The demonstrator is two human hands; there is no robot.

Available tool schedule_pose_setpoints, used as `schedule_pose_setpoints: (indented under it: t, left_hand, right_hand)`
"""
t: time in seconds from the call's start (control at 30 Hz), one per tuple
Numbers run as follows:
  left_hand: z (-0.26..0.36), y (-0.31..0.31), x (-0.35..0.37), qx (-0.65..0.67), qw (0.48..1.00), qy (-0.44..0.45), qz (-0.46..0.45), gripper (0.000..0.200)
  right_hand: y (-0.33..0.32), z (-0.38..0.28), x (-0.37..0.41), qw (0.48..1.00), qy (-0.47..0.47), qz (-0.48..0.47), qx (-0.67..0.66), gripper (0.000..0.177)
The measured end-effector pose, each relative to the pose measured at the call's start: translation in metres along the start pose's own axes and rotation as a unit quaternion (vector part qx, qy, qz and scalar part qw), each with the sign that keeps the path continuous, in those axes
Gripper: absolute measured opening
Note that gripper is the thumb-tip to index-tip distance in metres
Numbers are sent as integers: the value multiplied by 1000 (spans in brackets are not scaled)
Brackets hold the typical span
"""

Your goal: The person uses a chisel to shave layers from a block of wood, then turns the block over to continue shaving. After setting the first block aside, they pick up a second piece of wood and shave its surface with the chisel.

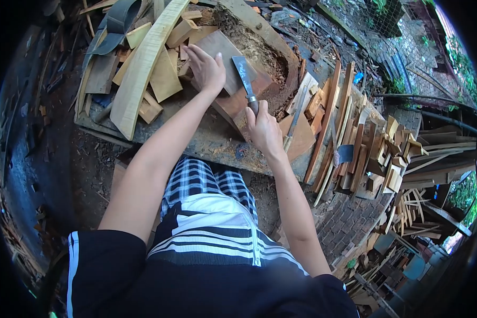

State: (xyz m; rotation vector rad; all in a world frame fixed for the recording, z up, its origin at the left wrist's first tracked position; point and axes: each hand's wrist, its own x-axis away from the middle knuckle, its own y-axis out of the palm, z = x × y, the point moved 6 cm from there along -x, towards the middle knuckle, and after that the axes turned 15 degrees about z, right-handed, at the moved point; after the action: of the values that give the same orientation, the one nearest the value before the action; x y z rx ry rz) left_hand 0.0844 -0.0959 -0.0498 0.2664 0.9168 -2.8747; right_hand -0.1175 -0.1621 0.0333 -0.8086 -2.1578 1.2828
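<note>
My right hand [264, 129] is closed around the handle of a square-ended knife [243, 76]. Its dark, broad blade points away from me, over a large block of wood [221, 46] with a pale top and a reddish side. My left hand [205, 69] is open, fingers stretched and thumb apart, at the left part of the block; whether the palm presses on it cannot be told. Just left of that hand lie several small wood offcuts [165, 78] and a long curved plank [148, 63].
A worn workbench [212, 146] carries everything in front of me. On its right are long wooden strips [331, 114], a hatchet-like blade [345, 153] and piled offcuts [392, 177]. A hollowed, crumbly slab [281, 47] lies behind the block. A curled dark sheet [123, 21] sits far left.
</note>
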Motion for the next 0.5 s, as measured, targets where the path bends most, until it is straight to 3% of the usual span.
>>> schedule_pose_setpoints:
  t: [0.03,0.07,0.13,0.17,0.2,0.27,0.3,0.5]
  left_hand:
    - [1,2,-1,-4,997,74,33,83]
    - [-10,7,-8,-4,997,71,34,83]
    - [-2,14,-17,-29,975,183,-126,78]
    - [3,12,-19,-38,967,201,-151,72]
    - [7,12,-16,-38,967,199,-151,72]
    - [10,15,-13,-38,978,114,-171,70]
    - [12,14,-11,-28,984,120,-131,67]
    - [10,14,-5,-22,983,130,-125,65]
  right_hand:
    - [-2,2,2,1000,-4,5,4,35]
    - [-5,5,5,1000,-8,9,9,35]
    - [-11,10,18,1000,-6,6,-13,34]
    - [-10,14,25,1000,17,-18,-13,34]
    - [-11,18,30,998,41,-39,-11,34]
    - [-2,21,31,999,43,-27,-18,33]
    - [1,20,33,998,49,-14,-28,33]
    - [11,10,1,988,91,-24,-120,33]
